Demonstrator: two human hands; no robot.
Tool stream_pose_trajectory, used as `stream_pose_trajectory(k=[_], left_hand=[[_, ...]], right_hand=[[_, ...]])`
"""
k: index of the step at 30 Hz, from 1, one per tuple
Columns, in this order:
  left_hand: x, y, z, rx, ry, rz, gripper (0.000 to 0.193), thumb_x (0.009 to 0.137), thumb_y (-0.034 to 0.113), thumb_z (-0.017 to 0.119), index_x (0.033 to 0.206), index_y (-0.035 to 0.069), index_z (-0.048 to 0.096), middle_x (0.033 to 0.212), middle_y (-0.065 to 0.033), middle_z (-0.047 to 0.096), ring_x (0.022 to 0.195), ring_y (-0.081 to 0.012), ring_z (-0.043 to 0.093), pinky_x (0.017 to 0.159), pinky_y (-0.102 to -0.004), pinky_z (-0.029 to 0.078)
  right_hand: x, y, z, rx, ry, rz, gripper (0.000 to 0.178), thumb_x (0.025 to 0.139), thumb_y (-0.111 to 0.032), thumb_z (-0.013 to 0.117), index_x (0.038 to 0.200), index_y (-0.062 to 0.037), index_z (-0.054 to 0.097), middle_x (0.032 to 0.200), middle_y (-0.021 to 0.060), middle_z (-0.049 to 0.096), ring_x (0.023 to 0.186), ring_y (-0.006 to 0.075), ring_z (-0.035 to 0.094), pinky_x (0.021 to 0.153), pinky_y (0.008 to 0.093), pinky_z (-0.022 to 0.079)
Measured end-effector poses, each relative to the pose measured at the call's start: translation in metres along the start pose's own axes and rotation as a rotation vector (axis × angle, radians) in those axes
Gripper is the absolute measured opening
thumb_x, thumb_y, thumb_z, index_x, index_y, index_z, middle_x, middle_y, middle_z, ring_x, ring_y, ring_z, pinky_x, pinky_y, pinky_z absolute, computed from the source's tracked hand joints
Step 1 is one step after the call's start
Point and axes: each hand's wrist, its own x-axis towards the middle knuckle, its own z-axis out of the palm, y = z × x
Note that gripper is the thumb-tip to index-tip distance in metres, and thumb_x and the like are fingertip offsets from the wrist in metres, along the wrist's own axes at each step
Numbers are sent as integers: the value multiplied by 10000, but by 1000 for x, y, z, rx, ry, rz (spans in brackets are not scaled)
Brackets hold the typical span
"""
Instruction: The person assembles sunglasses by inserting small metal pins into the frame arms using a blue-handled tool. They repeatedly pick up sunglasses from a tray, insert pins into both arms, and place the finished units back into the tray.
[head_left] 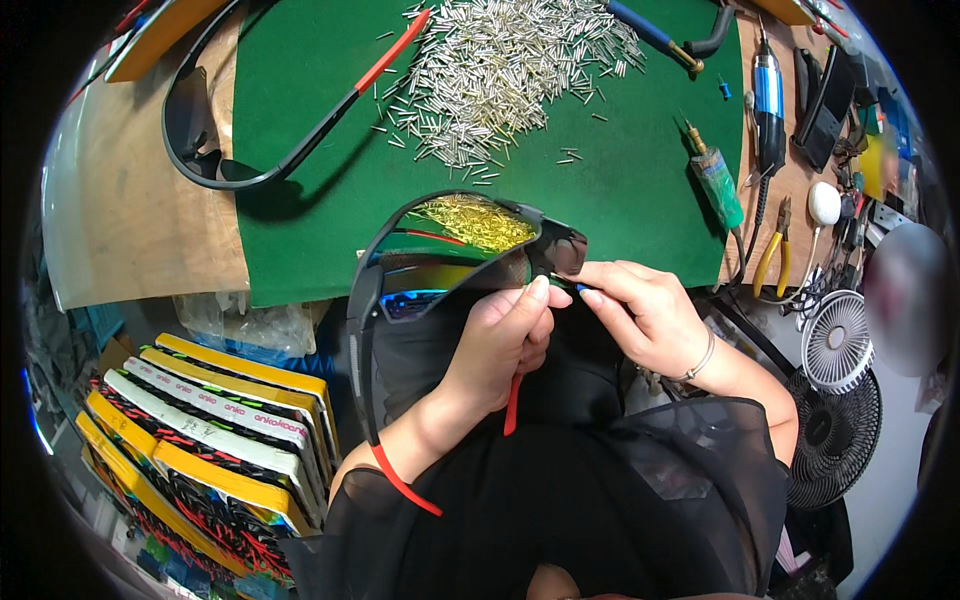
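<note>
A pair of black wraparound sunglasses (366, 290) with red temple tips and mirrored lenses is held over my lap, at the near edge of the green mat. My left hand (508, 340) is closed around it near one hinge, with one red tip sticking out below the fist. Close beside it, my right hand (645, 312) pinches a small blue piece (581, 287) against the hinge area. Its exact kind is too small to tell, and the fingers hide the contact point.
On the green mat (330, 230) lie a heap of small metal pins (500, 80) and a second pair of sunglasses (285, 165). To the right are a green-handled soldering-iron-like tool (715, 185), a blue corded tool (768, 110), yellow-handled cutters (773, 255) and a white fan (838, 340). Yellow-edged stacked packs (230, 420) stand lower left.
</note>
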Motion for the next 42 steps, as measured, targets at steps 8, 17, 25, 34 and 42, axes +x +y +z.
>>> stream_pose_trajectory(k=[8,17,25,34,42], left_hand=[[0,0,1,-31,-31,29,276,936,285,420,898,37,536,535,67,362,407,-17,251,380,-181,201],[0,1,-3,-26,-71,1,253,942,283,401,910,56,509,534,65,344,422,-21,263,392,-174,220],[0,1,-1,4,-56,16,264,946,294,386,890,65,506,533,68,337,422,-24,250,395,-181,211],[5,1,-1,-5,-100,-6,272,940,287,396,830,52,476,530,59,317,426,-34,241,396,-190,195],[14,-20,-19,-62,-214,69,320,944,312,407,780,47,479,528,69,294,440,-19,246,400,-189,196]], right_hand=[[2,-3,1,58,28,-2,210,838,-96,529,1041,-70,578,818,127,617,738,286,612,641,329,493],[5,-5,1,81,11,8,222,840,-94,523,1054,-72,577,852,122,622,760,287,614,656,327,494],[10,-42,-10,-415,34,34,215,768,-125,596,967,-63,544,674,100,502,573,250,555,509,344,470],[15,-36,-15,-639,-67,-143,185,686,-99,584,793,-53,439,672,75,429,490,193,542,405,299,434],[18,-45,-13,-410,-115,100,149,778,-154,574,784,-35,483,662,114,495,510,276,542,463,340,451]])
